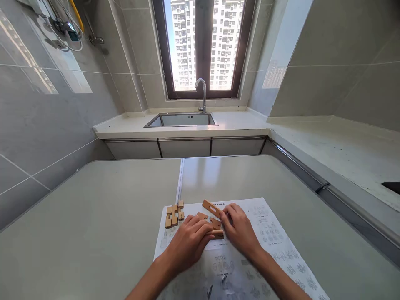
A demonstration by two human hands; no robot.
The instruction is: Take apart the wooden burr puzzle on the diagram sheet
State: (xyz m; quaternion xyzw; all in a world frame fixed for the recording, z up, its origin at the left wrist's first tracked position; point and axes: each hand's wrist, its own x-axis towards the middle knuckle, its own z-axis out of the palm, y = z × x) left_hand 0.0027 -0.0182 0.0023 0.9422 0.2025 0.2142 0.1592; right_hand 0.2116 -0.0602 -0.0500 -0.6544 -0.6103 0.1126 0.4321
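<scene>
My left hand is closed, its fingers on a notched wooden puzzle piece that lies low over the paper sheet. My right hand pinches the near end of a long wooden piece with a slot; that piece slants up to the left. Between the hands are more notched wooden pieces, one by the right fingertips and another partly behind the left fingers. Just left of my left hand stand several small wooden blocks, grouped near the sheet's upper left corner.
The printed instruction sheet with line diagrams lies under both forearms on a pale table. A seam runs across the table. Beyond are a counter with a sink, a faucet and a window. Another counter flanks the right side.
</scene>
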